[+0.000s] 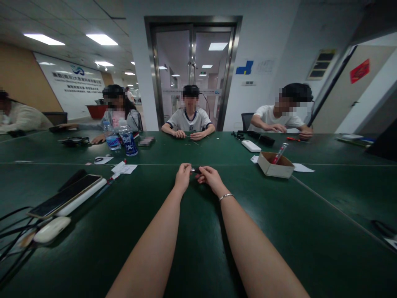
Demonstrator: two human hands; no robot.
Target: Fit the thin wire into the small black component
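One small dark stick (196,170) with a shiny end is held above the green table (279,231), left of the box (274,169). The shiny end is pinched by the fingers of the left hand (182,178), the dark end by those of the right hand (212,179). One silver bracelet (226,197) is worn. In the stiff, pale, open box, one red and clear tube (281,152) is leaned. Behind the box, one smooth white block (251,146) is seen. Far left of it, two plastic bottles (129,142) and one flat phone (70,194) are placed.
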